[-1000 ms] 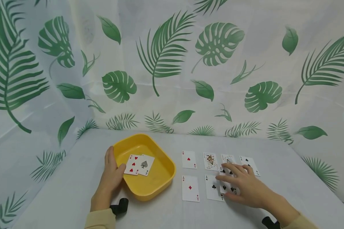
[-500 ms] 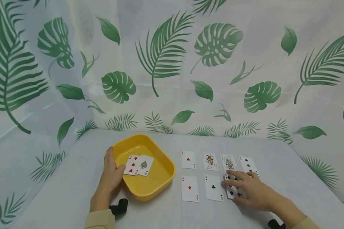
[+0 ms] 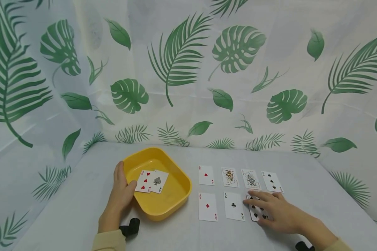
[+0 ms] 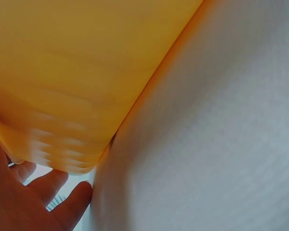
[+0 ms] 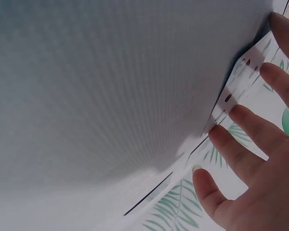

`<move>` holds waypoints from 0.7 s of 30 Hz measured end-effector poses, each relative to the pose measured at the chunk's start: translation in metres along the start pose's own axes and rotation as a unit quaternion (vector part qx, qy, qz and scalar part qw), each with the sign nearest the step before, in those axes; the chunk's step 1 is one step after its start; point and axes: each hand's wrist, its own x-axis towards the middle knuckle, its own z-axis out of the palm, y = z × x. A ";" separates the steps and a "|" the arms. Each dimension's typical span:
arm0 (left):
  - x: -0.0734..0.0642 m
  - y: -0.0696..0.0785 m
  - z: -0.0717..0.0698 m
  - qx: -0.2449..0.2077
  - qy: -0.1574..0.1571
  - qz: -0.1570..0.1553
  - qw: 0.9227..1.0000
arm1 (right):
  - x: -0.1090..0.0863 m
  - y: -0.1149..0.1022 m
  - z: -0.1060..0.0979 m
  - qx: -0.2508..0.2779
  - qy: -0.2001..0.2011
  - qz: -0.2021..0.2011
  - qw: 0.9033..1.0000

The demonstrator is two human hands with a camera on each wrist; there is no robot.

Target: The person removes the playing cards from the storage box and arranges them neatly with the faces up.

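My left hand (image 3: pixel 120 197) holds the left corner of a yellow plastic tray (image 3: pixel 182 200), thumb at the rim and fingers along the outer wall. Inside lie a three of hearts (image 3: pixel 143 181) and an ace of spades (image 3: pixel 161 181), partly overlapping. At the right, my right hand (image 3: pixel 279 212) rests its fingertips on a playing card (image 3: pixel 253 209) with black pips, partly covered by the fingers. In the right wrist view, the spread fingers (image 5: pixel 253 125) touch the card (image 5: pixel 229 94) near the cloth. The left wrist view shows fingers (image 4: pixel 72 202) beside the tray wall (image 4: pixel 86 86).
Behind the touched card lie an ace of hearts (image 3: pixel 206 175), two joker cards (image 3: pixel 230 177) and a black three (image 3: pixel 272 182). An ace of diamonds (image 3: pixel 208 207) and ace of clubs (image 3: pixel 234 206) lie left of it. A leaf-patterned cloth (image 3: pixel 188 104) rises behind the white table.
My right hand has moved right and slightly nearer with the black-pip card, which slid off the ace of clubs and uncovered the second joker. The left hand and tray stay put.
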 end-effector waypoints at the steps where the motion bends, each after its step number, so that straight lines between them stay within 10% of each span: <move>1: 0.000 0.000 0.000 0.000 0.000 0.000 1.000 | 0.000 0.000 0.000 0.000 0.001 -0.003 1.000; 21: 0.000 0.000 0.001 -0.005 0.002 -0.003 1.000 | 0.001 0.002 -0.003 -0.010 0.102 -0.005 0.995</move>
